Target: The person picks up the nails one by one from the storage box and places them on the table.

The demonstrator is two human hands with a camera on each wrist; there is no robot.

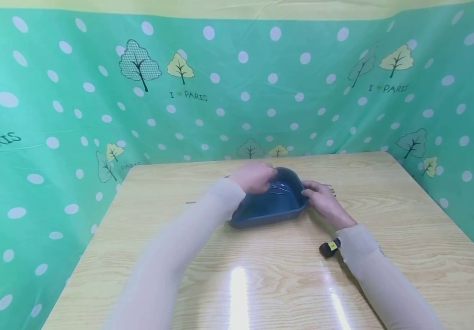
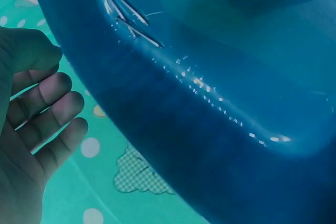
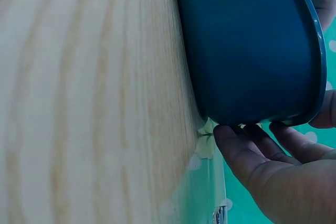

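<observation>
A dark blue plastic tub [image 1: 267, 219] stands on the table. Several thin metal nails [image 1: 277, 192] lie inside it, also visible as nails [image 2: 140, 32] in the left wrist view. My left hand [image 1: 255, 178] is over the tub's far left side. In the left wrist view, the left hand [image 2: 39, 98] is beside the rim with loosely bent, spread fingers and nothing visible between them. My right hand [image 1: 322, 200] holds the tub's right end. In the right wrist view its fingers [image 3: 252, 156] touch the outer wall and its thumb is at the rim.
A few nails [image 1: 333, 191] lie on the table just beyond my right hand. Another nail [image 1: 190, 202] lies left of the tub, beside my left sleeve. The wooden table [image 1: 278, 275] is bordered by a green dotted curtain [image 1: 228, 91] at the back and sides.
</observation>
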